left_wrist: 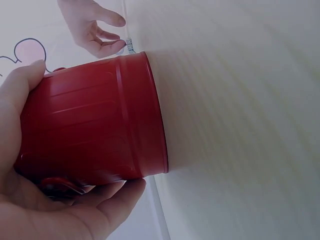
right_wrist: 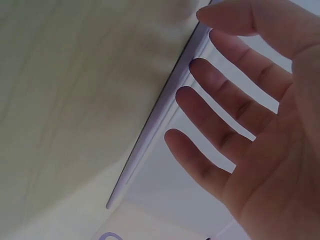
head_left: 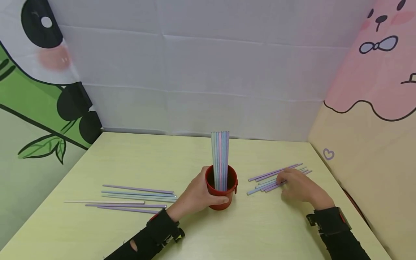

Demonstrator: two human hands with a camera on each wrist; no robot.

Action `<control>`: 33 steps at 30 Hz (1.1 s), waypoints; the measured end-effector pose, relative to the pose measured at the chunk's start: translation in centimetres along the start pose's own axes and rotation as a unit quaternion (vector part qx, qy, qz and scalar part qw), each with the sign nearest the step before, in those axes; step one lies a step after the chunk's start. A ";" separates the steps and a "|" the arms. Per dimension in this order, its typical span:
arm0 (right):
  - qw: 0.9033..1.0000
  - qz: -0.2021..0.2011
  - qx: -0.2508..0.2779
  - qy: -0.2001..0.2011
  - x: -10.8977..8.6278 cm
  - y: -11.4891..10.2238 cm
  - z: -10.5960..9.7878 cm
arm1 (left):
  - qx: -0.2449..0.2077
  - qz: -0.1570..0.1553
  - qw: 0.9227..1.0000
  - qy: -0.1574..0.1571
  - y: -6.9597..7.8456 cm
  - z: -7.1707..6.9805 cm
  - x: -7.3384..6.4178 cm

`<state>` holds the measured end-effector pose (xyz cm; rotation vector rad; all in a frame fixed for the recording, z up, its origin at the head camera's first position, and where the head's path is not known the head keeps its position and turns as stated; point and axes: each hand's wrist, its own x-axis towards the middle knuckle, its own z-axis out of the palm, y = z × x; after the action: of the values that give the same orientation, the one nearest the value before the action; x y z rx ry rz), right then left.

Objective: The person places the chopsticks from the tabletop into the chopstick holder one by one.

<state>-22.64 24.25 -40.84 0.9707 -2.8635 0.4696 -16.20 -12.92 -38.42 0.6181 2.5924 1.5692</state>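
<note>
My left hand (head_left: 195, 200) grips a small red bucket (head_left: 229, 195) at the middle of the table, thumb across its front. Several pastel straws (head_left: 220, 159) stand upright in a bundle inside it. In the left wrist view the ribbed bucket (left_wrist: 90, 110) stands between thumb and fingers, a small handle at its side. To the right, my right hand (head_left: 299, 186) reaches over loose purple, blue and green straws (head_left: 260, 187). In the right wrist view its fingers (right_wrist: 215, 120) are spread and loosely bent beside a purple straw (right_wrist: 145, 135); no closed pinch shows.
More loose straws (head_left: 139, 191), purple, blue, green and white, lie left of my left forearm on the pale wooden table (head_left: 97, 166). A white cloth (head_left: 208, 72) hangs behind the table, with cartoon-printed panels (head_left: 364, 79) at the sides.
</note>
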 end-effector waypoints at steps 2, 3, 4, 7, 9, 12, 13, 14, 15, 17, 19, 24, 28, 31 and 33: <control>1.000 0.003 -0.006 -0.001 0.0 -0.1 0.2 | 0.005 0.002 1.000 0.001 -1.1 0.3 0.3; 1.000 0.003 -0.006 -0.002 0.0 -0.1 0.2 | 0.007 0.001 1.000 0.001 -1.1 0.2 0.3; 1.000 0.004 -0.008 -0.003 0.0 -0.1 0.3 | 0.006 0.001 1.000 0.002 -1.1 0.2 0.3; 1.000 0.003 -0.007 -0.006 0.1 -0.1 0.5 | 0.005 0.000 1.000 0.002 -1.1 0.2 0.2; 1.000 0.002 -0.004 -0.012 0.1 -0.1 0.6 | 0.003 -0.001 1.000 0.002 -1.1 0.2 0.2; 1.000 0.003 0.003 -0.025 0.1 -0.2 0.6 | 0.001 -0.001 1.000 0.001 -1.2 0.2 0.2; 1.000 0.004 0.006 -0.029 0.1 -0.2 0.6 | 0.001 -0.001 1.000 0.000 -1.2 0.2 0.2; 0.999 0.002 0.009 -0.032 0.1 -0.3 0.6 | 0.001 0.001 1.000 0.000 -1.1 0.2 0.2; 0.999 -0.002 0.011 -0.034 0.1 -0.3 0.5 | 0.000 0.001 1.000 0.000 -1.1 0.2 0.2; 0.999 -0.012 0.015 -0.036 0.0 -0.4 0.4 | -0.003 0.004 1.000 0.001 -1.1 0.2 0.2; 0.999 -0.023 0.020 -0.037 -0.1 -0.4 0.3 | -0.005 0.008 1.000 0.001 -1.1 0.3 0.2; 0.998 -0.036 0.029 -0.048 -0.3 -0.3 -0.1 | -0.007 0.008 1.000 0.000 -1.0 0.4 0.3; 0.998 -0.037 0.020 -0.041 -0.1 -0.5 -0.5 | -0.001 0.006 1.000 -0.002 -0.9 0.4 0.3; 0.998 -0.055 0.017 -0.010 0.3 -1.1 -0.9 | 0.000 0.003 1.000 -0.002 -0.8 0.3 0.2; 0.996 -0.082 0.016 0.023 0.7 -1.7 -1.5 | 0.001 0.001 1.000 -0.001 -0.8 0.2 0.1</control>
<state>-22.19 22.99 -38.88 1.1720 -2.7141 0.5178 -16.47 -13.03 -39.23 0.6217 2.5929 1.5677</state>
